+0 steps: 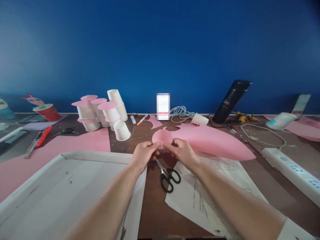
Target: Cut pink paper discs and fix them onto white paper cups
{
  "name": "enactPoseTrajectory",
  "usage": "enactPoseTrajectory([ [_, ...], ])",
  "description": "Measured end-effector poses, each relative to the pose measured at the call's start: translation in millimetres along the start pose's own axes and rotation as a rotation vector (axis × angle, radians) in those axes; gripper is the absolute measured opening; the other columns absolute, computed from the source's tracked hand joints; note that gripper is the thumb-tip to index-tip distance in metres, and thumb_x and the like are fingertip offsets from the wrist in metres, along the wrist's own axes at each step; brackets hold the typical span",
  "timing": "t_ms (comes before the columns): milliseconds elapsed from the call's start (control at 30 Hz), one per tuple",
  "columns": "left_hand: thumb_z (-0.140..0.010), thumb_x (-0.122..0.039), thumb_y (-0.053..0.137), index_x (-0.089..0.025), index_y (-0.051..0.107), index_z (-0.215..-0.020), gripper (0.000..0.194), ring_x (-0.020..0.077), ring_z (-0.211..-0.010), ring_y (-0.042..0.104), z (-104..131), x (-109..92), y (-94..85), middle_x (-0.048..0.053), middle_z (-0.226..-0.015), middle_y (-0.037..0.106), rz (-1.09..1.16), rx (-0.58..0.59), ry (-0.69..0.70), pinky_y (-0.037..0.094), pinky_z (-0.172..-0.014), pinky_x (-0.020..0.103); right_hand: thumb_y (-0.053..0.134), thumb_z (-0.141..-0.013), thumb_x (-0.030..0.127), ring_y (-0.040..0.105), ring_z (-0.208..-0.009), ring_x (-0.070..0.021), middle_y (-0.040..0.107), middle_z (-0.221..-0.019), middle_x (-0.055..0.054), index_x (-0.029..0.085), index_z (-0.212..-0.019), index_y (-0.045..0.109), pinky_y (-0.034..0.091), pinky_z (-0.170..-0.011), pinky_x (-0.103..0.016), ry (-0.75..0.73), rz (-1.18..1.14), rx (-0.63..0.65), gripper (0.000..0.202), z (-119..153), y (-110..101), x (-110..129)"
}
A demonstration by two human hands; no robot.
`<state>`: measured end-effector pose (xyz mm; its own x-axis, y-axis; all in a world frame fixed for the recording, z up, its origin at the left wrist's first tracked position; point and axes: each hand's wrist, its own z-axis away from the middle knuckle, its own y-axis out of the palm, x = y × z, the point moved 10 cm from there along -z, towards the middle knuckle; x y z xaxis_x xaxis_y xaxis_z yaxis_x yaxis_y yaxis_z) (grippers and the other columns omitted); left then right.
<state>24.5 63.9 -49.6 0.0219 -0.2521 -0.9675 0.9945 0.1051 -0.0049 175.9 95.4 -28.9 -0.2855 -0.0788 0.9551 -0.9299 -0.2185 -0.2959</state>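
Observation:
Between my two hands is a round pink paper disc, pinched along its lower edge. My left hand grips its left side with thumb and fingers. On the other side, my right hand pinches it the same way. Just below them a pair of black-handled scissors lies on the table, its blade tips partly hidden by my left hand. Behind the disc and to its right spreads a cut sheet of pink paper. Farther left, white paper cups are stacked with pink discs between and on top of them.
A shallow white tray covers the left front. Printed paper lies under my right forearm. At the right stand a black bottle and a white power strip. A red-handled cutter and a phone are farther back.

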Motion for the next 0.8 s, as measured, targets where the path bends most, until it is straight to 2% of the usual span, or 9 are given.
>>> enactPoseTrajectory([
  [133, -0.069, -0.044, 0.071, -0.013, 0.066, -0.076, 0.032, 0.0041, -0.043, 0.047, -1, -2, 1.2, -0.001, -0.058, 0.059, -0.015, 0.010, 0.019, 0.034, -0.042, 0.015, 0.063, -0.075, 0.048, 0.049, -0.044, -0.0110, 0.054, -0.049, 0.004, 0.019, -0.062, 0.050, 0.036, -0.043, -0.021, -0.040, 0.102, -0.050, 0.034, 3, -4, 7],
  [333, -0.067, -0.038, 0.074, -0.012, 0.069, -0.083, 0.031, 0.0052, -0.044, 0.048, 3, -10, 4.2, -0.001, -0.056, 0.059, -0.067, 0.015, 0.044, 0.035, -0.043, 0.016, 0.061, -0.076, 0.045, 0.050, -0.048, -0.0123, 0.056, -0.051, 0.003, 0.019, -0.061, 0.047, 0.035, -0.046, -0.022, -0.099, 0.230, -0.122, 0.033, 6, -9, 17],
  [600, -0.069, -0.025, 0.070, -0.013, 0.069, -0.080, 0.016, 0.0064, -0.041, 0.047, 8, -22, 3.3, -0.002, -0.054, 0.060, -0.157, -0.040, 0.100, 0.034, -0.041, 0.017, 0.060, -0.078, 0.044, 0.053, -0.051, -0.0130, 0.058, -0.055, 0.001, 0.018, -0.066, 0.053, 0.037, -0.047, -0.021, -0.118, 0.234, -0.113, 0.029, 9, -5, 21],
  [800, -0.069, -0.024, 0.069, -0.014, 0.064, -0.074, 0.012, 0.0067, -0.042, 0.047, 6, -23, 1.5, -0.003, -0.053, 0.060, -0.165, -0.043, 0.125, 0.034, -0.041, 0.017, 0.061, -0.077, 0.045, 0.052, -0.050, -0.0128, 0.057, -0.054, 0.002, 0.019, -0.065, 0.051, 0.037, -0.047, -0.021, -0.123, 0.206, -0.097, 0.030, 9, -3, 21],
])
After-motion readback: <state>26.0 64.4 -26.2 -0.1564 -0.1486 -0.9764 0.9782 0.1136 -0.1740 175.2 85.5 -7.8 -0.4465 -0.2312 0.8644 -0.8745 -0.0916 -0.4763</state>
